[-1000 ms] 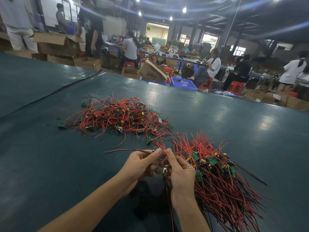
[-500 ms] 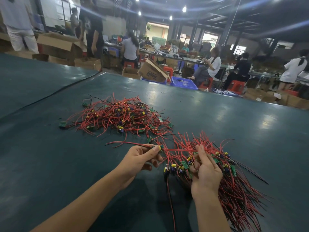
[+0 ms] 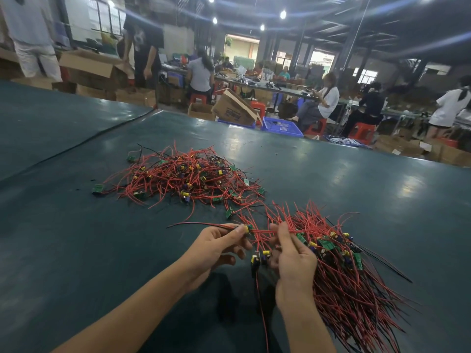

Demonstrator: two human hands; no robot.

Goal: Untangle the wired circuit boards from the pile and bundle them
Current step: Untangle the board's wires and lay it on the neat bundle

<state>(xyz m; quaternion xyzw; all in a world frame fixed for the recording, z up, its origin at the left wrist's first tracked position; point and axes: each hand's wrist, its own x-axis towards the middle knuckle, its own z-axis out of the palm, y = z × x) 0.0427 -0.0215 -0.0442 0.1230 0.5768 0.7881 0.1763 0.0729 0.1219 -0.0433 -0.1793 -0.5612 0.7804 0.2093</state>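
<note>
A tangled pile (image 3: 186, 179) of small green circuit boards with red and black wires lies on the dark green table (image 3: 76, 238). To its right lies a sorted bundle (image 3: 351, 276) of the same boards, wires fanned toward me. My left hand (image 3: 216, 248) pinches one wired board (image 3: 247, 229) by its yellow component, its black and red wire trailing left. My right hand (image 3: 293, 258) grips red wires at the bundle's left edge. A few boards (image 3: 260, 258) hang between my hands.
The table's far edge (image 3: 331, 142) borders a workshop floor with cardboard boxes (image 3: 234, 110), a blue crate (image 3: 281, 127) and red stools. Several people sit or stand at benches behind. A seam (image 3: 84, 141) runs across the table at the left.
My hands parted, then drew closer again. My right hand went to the bundle and came back left with red wires. My left hand keeps pinching the same board.
</note>
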